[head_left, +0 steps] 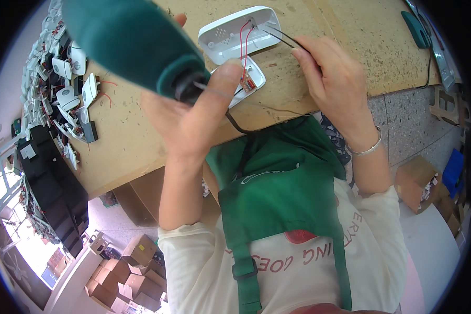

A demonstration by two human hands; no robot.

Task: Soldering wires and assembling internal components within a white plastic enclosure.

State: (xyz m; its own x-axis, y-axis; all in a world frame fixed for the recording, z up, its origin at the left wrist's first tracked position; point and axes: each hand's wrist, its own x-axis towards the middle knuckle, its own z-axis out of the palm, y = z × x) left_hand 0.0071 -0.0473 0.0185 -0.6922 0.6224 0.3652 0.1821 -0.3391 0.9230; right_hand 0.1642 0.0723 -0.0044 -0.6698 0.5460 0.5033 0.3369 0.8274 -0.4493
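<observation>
My left hand [191, 123] grips a small white plastic cover [255, 70], its thumb lying along the near edge; most of the fingers are hidden. On that cover sits a small circuit board [247, 83] with two red wires [242, 46] running up into a white plastic housing [214, 42], which lies open side up. Pinched in my right hand [335, 78] are dark tweezers [285, 39], their tips over the housing's right part, near the wire ends. A large teal power screwdriver [136, 42] looms in front, hiding part of my left hand; what supports it is out of view.
White device parts with wires [68, 97] pile up on the workbench [125, 152] at left, beside a black tray [47, 178]. Far right on the bench is a teal tool [416, 30]. Cardboard boxes [128, 277] stand on the floor at lower left, another box [416, 183] at right.
</observation>
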